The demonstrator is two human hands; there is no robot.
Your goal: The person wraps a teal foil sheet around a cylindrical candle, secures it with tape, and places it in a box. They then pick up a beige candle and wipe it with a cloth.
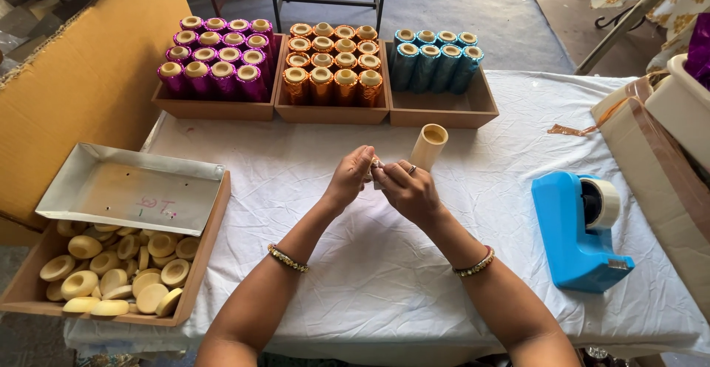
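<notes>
My left hand (350,177) and my right hand (407,188) meet above the middle of the white-clothed table (384,278). Their fingertips pinch a small pale, shiny piece (376,169) between them; what it is I cannot make out. A plain cream tube (428,146) stands up from behind my right hand, held against its fingers. Both wrists wear beaded bracelets.
Three wooden trays stand at the far edge: purple foil tubes (216,55), orange ones (333,60), teal ones (435,60). A wooden box of cream round caps (118,274) with a silver lid (126,188) lies left. A blue tape dispenser (580,226) sits right, beside cardboard boxes.
</notes>
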